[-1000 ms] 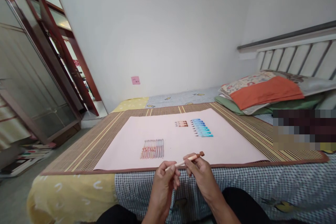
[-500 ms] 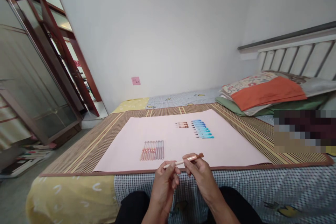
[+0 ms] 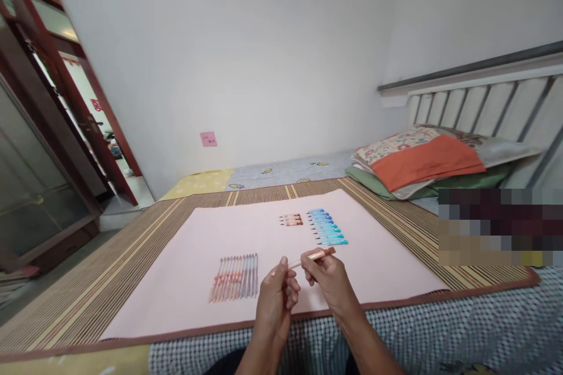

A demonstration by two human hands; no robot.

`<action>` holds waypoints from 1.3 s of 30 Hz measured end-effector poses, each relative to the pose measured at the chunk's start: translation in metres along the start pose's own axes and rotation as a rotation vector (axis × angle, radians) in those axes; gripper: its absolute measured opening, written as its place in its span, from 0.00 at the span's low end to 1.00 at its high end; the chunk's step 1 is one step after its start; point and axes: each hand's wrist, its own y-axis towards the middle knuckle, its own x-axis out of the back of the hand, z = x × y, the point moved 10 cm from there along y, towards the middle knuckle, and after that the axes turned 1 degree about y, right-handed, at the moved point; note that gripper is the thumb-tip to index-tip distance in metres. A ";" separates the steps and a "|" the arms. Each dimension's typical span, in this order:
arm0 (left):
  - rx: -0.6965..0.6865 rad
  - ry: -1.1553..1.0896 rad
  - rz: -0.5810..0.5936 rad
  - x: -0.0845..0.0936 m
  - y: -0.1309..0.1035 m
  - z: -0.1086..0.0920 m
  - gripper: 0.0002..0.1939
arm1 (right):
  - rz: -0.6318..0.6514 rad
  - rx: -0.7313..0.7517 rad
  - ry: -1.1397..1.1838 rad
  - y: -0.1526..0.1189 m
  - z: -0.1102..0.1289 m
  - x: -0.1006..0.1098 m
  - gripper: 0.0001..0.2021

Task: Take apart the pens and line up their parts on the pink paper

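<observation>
Between my hands is a brown-ended pen point(image 3: 317, 255), held above the pink sheet point(image 3: 176, 281). The pale end of the pen is pinched by my left hand point(image 3: 279, 287). Around its thicker part, near the brown end, close the fingers of my right hand point(image 3: 323, 272). Left of my hands lies a row of slim pens point(image 3: 235, 278) with orange to grey tones. Farther back, several blue and turquoise pens point(image 3: 328, 227) form a column, with three brown pens point(image 3: 292, 220) to their left.
A striped mat point(image 3: 145, 234) lies under the sheet on a bed. Pillows point(image 3: 431, 158) are stacked at the back right beside a white slatted headboard point(image 3: 479, 106). A pink note point(image 3: 208, 139) is on the wall; a doorway stands at the left.
The view has shifted right and closer to the sheet. Both hands, still on the pen, now appear over the sheet rather than at its front edge.
</observation>
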 end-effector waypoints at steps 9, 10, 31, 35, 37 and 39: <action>-0.071 -0.296 0.029 -0.019 0.082 -0.011 0.21 | -0.008 -0.066 0.079 0.085 -0.041 0.005 0.24; -0.073 -0.307 0.027 -0.017 0.090 -0.009 0.20 | -0.004 -0.083 0.092 0.092 -0.048 0.004 0.24; 0.157 -0.461 -0.204 0.035 0.149 0.038 0.10 | -0.142 -0.317 0.561 0.116 -0.134 0.008 0.16; 0.158 -0.498 -0.189 0.041 0.155 0.032 0.08 | -0.127 -0.414 0.768 0.110 -0.149 -0.009 0.12; 0.144 -0.517 -0.148 0.040 0.156 0.027 0.09 | -0.083 -0.492 0.819 0.104 -0.156 -0.025 0.12; 0.136 -0.548 -0.085 0.035 0.156 0.022 0.09 | -0.029 -0.574 0.843 0.095 -0.161 -0.041 0.11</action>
